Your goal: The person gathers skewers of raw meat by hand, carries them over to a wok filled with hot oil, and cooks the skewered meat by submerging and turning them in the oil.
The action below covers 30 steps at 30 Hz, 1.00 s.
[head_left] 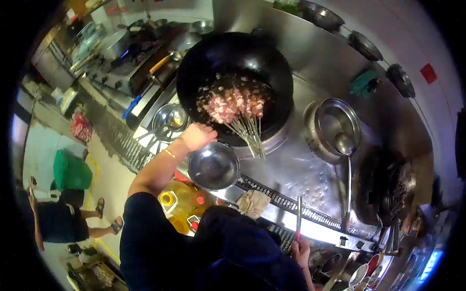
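Skewers of raw-looking pink meat [238, 105] lie in a large black wok [233, 56], over dark liquid, with their metal ends fanned across the near rim. My left hand [199, 137] is at the wok's near left edge, fingers curled; whatever is in them is hidden. Just below that hand sits a metal bowl [213, 166]. Low on the right, my right hand [302, 250] is closed around a thin metal tool with a red handle [298, 218], pointing up toward the counter. Its exact kind is unclear.
A ladle [345, 144] rests in a steel pot [335, 114] right of the wok. Another bowl [170, 121] stands to the left. Oil jugs [177, 199] and a crumpled cloth [253, 203] are near my body. Another person [58, 223] is at far left.
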Motion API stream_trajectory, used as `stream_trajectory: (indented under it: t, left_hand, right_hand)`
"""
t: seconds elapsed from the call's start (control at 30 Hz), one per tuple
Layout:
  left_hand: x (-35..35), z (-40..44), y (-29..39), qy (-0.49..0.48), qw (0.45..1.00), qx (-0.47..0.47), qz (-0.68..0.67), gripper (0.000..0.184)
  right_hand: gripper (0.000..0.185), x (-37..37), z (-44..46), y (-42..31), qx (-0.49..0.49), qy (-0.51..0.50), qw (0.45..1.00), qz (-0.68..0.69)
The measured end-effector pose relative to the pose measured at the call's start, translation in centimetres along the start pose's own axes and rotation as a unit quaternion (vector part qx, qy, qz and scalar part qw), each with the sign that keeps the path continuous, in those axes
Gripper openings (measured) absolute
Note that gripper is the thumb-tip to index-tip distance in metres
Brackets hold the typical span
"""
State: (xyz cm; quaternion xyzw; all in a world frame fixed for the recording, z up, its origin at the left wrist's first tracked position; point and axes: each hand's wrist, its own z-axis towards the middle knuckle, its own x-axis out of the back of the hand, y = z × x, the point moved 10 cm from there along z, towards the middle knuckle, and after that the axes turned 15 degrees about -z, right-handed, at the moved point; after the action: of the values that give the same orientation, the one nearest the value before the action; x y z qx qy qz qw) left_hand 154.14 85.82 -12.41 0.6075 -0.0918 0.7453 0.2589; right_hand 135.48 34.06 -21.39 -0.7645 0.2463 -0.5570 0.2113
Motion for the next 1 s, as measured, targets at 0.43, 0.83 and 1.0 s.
stream_trajectory:
  t: [0.43,0.83,1.0]
  left_hand:
    - [7.4,1.2,2.0,0.041,0.998,-0.005,-0.038,0.021]
    - [12.2,3.9,1.4,0.077,0.993,0.003,-0.089,0.025]
    - [15.5,5.5,0.6,0.115,0.988,-0.003,-0.101,0.024]
  right_hand:
    - [0.046,1.5,11.2,-14.7,0.114,0.026,0.971,-0.209]
    - [0.049,-3.4,22.4,-29.2,0.251,0.042,0.885,-0.39]
    - [0.035,-7.6,26.8,-34.2,0.248,-0.018,0.861,-0.444]
